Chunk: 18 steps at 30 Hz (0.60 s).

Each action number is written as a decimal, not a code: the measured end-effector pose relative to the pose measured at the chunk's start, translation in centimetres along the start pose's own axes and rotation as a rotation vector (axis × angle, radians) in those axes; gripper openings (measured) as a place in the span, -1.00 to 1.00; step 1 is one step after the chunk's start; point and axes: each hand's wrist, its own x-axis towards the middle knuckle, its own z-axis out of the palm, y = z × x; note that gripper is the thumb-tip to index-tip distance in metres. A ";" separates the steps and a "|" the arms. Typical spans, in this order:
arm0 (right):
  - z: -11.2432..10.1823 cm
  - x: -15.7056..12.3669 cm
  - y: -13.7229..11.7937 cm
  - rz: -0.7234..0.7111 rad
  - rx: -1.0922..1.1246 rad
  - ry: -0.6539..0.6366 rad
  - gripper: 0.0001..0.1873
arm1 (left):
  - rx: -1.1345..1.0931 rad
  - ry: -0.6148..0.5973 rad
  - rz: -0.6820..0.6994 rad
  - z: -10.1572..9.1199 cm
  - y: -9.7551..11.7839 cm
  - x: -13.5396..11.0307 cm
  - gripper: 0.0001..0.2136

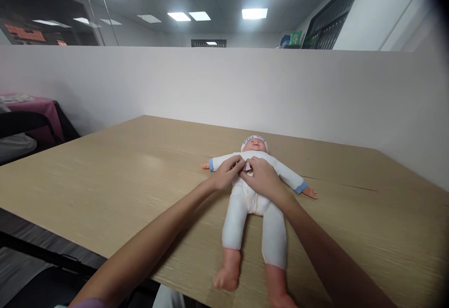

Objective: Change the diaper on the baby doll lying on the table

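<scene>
A baby doll (235, 224) lies on its back on the table, head away from me, arms spread and legs toward me. It wears a white long-sleeved outfit with blue cuffs, a white headband with blue lettering, and what looks like a white diaper (255, 201) between its legs. My left hand (226, 172) rests on the doll's belly, fingers closed in a pinch. Facing it, my right hand (263, 175) is also closed, its fingertips almost meeting the left ones. A small white piece (248, 167) shows between them. What exactly each hand pinches is hidden by the fingers.
The wooden table (147, 158) reaches back to a white partition wall (210, 83). At the far left stand a black chair (24, 123) and a pink-covered table (40, 114). A thin dark seam line crosses the tabletop right of the doll.
</scene>
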 end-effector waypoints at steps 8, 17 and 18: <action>-0.1 0.4 0.6 0.082 0.076 0.012 -0.67 | -0.131 0.161 -0.155 -0.1 -3.6 -1.2 -0.52; 0.2 0.5 0.9 0.055 0.103 0.061 -0.63 | -0.286 0.074 -0.172 0.0 -4.2 -0.6 -0.54; 0.2 0.5 1.0 0.050 0.102 0.072 -0.63 | -0.299 0.082 -0.171 0.1 -4.0 -0.6 -0.54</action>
